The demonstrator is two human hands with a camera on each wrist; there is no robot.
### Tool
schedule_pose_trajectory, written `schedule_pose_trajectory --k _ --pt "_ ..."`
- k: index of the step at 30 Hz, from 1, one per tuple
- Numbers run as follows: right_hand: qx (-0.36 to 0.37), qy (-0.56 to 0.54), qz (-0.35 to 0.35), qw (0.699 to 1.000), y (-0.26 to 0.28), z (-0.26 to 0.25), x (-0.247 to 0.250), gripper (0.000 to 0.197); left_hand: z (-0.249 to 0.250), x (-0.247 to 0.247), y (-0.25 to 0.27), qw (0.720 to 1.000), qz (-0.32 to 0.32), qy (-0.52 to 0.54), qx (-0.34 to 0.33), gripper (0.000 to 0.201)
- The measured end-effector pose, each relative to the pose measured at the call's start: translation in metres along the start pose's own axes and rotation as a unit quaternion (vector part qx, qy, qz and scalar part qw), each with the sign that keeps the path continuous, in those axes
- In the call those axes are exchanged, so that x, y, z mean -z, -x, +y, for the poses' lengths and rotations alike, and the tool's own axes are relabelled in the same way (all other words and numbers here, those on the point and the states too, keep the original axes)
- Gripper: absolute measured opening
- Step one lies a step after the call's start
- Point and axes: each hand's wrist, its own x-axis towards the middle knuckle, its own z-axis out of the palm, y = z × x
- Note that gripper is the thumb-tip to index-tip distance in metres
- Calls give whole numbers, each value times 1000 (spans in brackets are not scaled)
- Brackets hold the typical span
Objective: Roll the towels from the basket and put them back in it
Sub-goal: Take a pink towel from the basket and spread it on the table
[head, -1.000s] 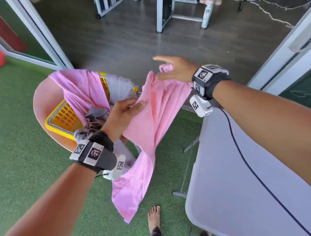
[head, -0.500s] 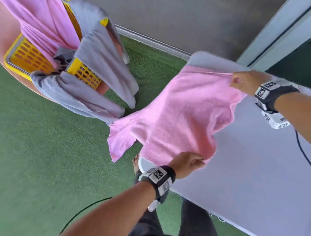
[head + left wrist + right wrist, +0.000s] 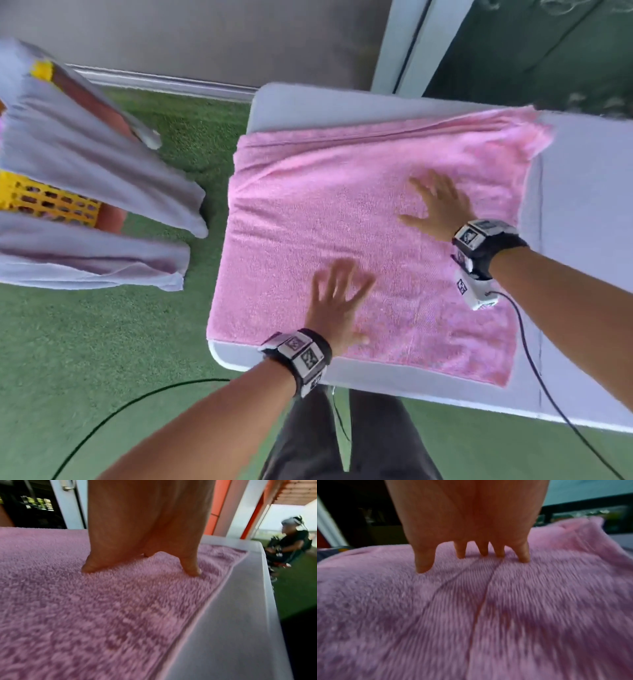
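Towels are the business, and from the head view the pink towel (image 3: 359,222) lies spread across the white table (image 3: 582,240), its left edge hanging a little over the table's end, presumably because a flat, squared sheet rolls tighter than a rumpled one. Both palms lie on it with fingers splayed and holding nothing: the left hand (image 3: 337,303) near the table's front edge, the right hand (image 3: 442,205) farther in toward the table's middle, a placing that suits smoothing the cloth. Off the table's left end sits the yellow basket (image 3: 44,202), with grey towels (image 3: 85,161) draped over its rim, not yet rolled. The far right corner of the pink towel is bunched, so I judge more flattening is needed before rolling starts. In the left wrist view the left hand (image 3: 145,527) shows its fingertips (image 3: 192,570) pressed flat into the pile, close to the towel's hem by the table's edge. In the right wrist view the right hand (image 3: 467,513) stands on spread fingers (image 3: 524,557) over creases (image 3: 458,581) that fan out beneath the palm, likely the wrinkles it is there to press out
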Motion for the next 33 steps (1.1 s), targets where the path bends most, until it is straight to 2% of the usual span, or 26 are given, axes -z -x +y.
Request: schedule_pose_trajectory --k 3,10,14,18,22,25,27,30,33 --pt "-3 -15 -23 1000 1 1 -16 90 -4 -7 -2 1000 -6 -29 -6 118" --pt "-7 -28 -62 998 8 18 -13 88 14 -8 -14 999 -8 -52 5 116" --pt "-23 -65 -70 995 20 56 -11 89 58 -12 -34 998 -18 -63 -19 110" --pt "-67 -108 -95 987 44 137 -2 94 141 -26 -72 997 -31 -66 -36 98" --pt "-98 -95 -93 986 74 244 0 94 238 -42 -112 995 -41 -52 -74 104" --pt "-98 -88 -81 988 97 328 2 90 315 -60 -144 995 -28 -55 -79 122" --pt "-98 -87 -69 989 111 385 4 89 368 -73 -165 994 -18 -67 -85 120" --pt "-102 -79 -61 990 133 463 7 91 447 -92 -194 993 -17 -72 -92 106" --pt "-121 -83 -64 987 161 536 9 94 520 -113 -218 993 -33 -77 -86 112"
